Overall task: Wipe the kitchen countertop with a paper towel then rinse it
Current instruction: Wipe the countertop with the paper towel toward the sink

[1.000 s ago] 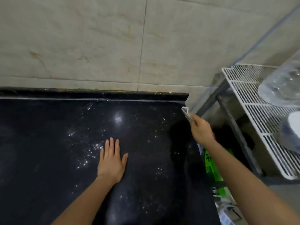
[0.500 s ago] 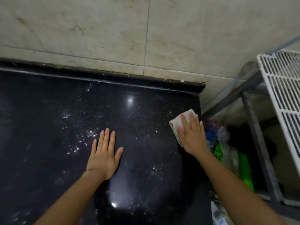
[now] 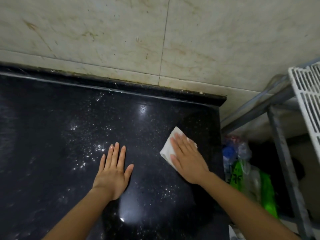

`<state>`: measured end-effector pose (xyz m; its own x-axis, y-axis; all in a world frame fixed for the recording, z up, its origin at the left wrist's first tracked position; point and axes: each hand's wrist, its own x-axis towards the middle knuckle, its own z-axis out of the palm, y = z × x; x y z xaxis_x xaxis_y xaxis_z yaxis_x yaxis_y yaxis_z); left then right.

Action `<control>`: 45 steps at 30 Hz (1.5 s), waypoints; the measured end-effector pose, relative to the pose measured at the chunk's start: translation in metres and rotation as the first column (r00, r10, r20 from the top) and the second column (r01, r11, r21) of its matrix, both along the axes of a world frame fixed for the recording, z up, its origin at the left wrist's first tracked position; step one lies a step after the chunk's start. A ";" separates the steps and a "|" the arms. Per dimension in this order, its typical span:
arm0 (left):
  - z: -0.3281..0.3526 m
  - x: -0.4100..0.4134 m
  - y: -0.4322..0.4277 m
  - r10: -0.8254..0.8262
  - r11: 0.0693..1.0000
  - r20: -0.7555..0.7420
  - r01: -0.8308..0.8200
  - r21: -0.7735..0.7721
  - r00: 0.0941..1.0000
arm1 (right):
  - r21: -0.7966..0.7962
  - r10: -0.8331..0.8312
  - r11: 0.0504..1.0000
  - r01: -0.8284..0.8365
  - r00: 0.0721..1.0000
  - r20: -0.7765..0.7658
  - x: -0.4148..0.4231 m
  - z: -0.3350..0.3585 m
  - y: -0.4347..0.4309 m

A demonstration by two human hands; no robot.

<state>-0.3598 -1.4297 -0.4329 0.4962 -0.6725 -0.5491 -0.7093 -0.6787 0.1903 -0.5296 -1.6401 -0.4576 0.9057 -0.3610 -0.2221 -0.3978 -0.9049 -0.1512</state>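
The black speckled tabletop (image 3: pixel 52 129) carries both hands. Near the tabletop's right edge the right hand (image 3: pixel 187 161) lies flat, its fingers (image 3: pixel 178 144) straight and close together, pressing a folded white paper towel (image 3: pixel 166 150) down onto the tabletop. Near the tabletop's middle the left hand (image 3: pixel 113 172) rests palm down, fingers straight and slightly spread, holding nothing. White specks (image 3: pixel 98 148) dot the tabletop beside it. Past the tabletop's right edge stand a grey metal rack (image 3: pixel 280 135) and plastic bags (image 3: pixel 242 170).
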 end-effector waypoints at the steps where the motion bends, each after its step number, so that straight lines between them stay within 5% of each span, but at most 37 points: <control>1: 0.001 0.000 0.000 0.002 1.000 -0.010 -0.002 0.002 1.000 | -0.012 0.034 0.999 -0.034 0.999 -0.003 -0.005 0.003 -0.006; 4: 0.003 0.002 -0.001 -0.009 1.000 -0.014 0.009 0.018 1.000 | -0.063 0.006 0.998 -0.006 1.000 -0.007 -0.003 0.006 -0.041; 7: 0.003 0.002 -0.002 -0.008 1.000 -0.019 0.008 0.024 1.000 | -0.066 -0.256 0.964 0.257 0.966 0.023 0.016 0.003 -0.083; 12: 0.002 0.001 -0.002 0.006 1.000 -0.020 -0.006 0.014 1.000 | 0.052 -0.667 0.744 0.666 0.745 0.001 0.076 0.002 -0.066; 15: 0.000 0.001 -0.001 -0.002 1.000 -0.011 0.002 0.019 1.000 | 0.031 -0.535 0.845 0.534 0.844 0.049 0.104 0.000 -0.023; 18: 0.001 0.001 -0.002 0.006 1.000 -0.009 -0.006 0.029 1.000 | 0.020 -0.135 0.991 0.134 0.989 0.068 0.103 0.003 0.009; 21: 0.001 0.002 -0.002 -0.003 1.000 -0.008 0.003 0.020 1.000 | -0.013 0.160 0.987 -0.159 0.987 0.019 0.090 0.000 -0.029; 24: 0.001 0.001 -0.001 -0.024 0.999 0.012 0.024 0.035 1.000 | -0.095 -0.112 0.989 0.114 0.993 0.029 0.066 -0.006 -0.090; 30: 0.003 0.000 -0.003 -0.027 0.999 0.033 0.026 0.046 0.999 | -0.010 -0.613 0.789 0.614 0.789 0.037 0.060 -0.003 -0.064; 32: 0.002 -0.001 -0.003 -0.023 0.999 0.042 0.020 0.050 0.999 | -0.005 -0.493 0.869 0.494 0.869 0.043 0.055 -0.003 -0.037; 34: 0.002 -0.001 -0.003 -0.024 0.998 0.047 0.021 0.062 0.999 | 0.012 -0.208 0.978 0.207 0.977 0.038 0.030 0.005 -0.031; 37: 0.002 -0.001 -0.003 -0.017 0.998 0.056 0.013 0.069 0.998 | -0.051 0.037 0.998 -0.037 0.999 -0.018 0.000 0.008 -0.072; 41: -0.002 -0.002 -0.003 -0.012 0.996 0.084 0.005 0.084 0.996 | -0.075 -0.389 0.919 0.386 0.920 -0.034 -0.004 -0.002 -0.120; 45: -0.005 -0.002 -0.002 -0.016 0.997 0.081 0.010 0.081 0.997 | -0.092 -0.426 0.903 0.420 0.903 -0.054 -0.013 -0.006 -0.089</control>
<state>-0.3616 -1.4315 -0.4381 0.5329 -0.6344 -0.5600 -0.7290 -0.6802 0.0768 -0.5422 -1.7286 -0.4636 0.6466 -0.7253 -0.2364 -0.7530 -0.6565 -0.0452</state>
